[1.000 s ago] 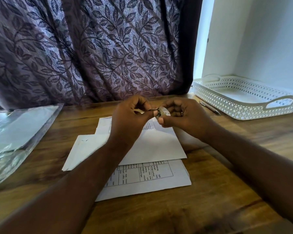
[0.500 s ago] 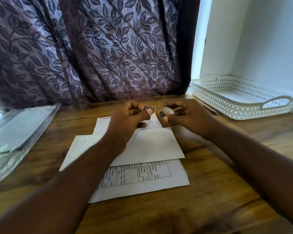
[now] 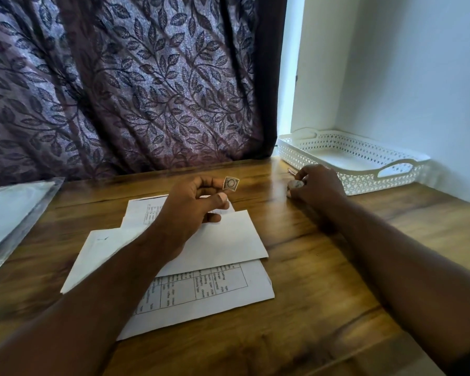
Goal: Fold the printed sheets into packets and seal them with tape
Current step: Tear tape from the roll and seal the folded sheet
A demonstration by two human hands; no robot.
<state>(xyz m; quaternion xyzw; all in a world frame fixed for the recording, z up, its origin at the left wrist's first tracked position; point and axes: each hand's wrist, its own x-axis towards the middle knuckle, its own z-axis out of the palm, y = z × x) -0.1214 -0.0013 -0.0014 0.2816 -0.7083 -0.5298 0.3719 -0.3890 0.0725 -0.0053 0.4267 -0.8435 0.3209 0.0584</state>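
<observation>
A folded white packet (image 3: 223, 240) lies on the wooden table (image 3: 323, 280), on top of a printed sheet (image 3: 209, 294) with a table of text. My left hand (image 3: 193, 213) hovers over the packet with its fingers curled. A small square piece of tape (image 3: 230, 183) sticks out from its index fingertip. My right hand (image 3: 319, 185) is low at the table next to the tray, its fingers curled round a small whitish tape roll (image 3: 295, 184). Most of the roll is hidden by the fingers.
A white perforated tray (image 3: 364, 183) with handles stands at the back right by the wall. The tip of a pen (image 3: 291, 171) shows just beyond my right hand. A clear plastic sleeve (image 3: 14, 213) lies at the far left. A patterned curtain hangs behind the table.
My hands have parted. The right hand carried the tape roll right and down toward the tray. The left hand kept the torn-off piece of tape and stayed over the packet.
</observation>
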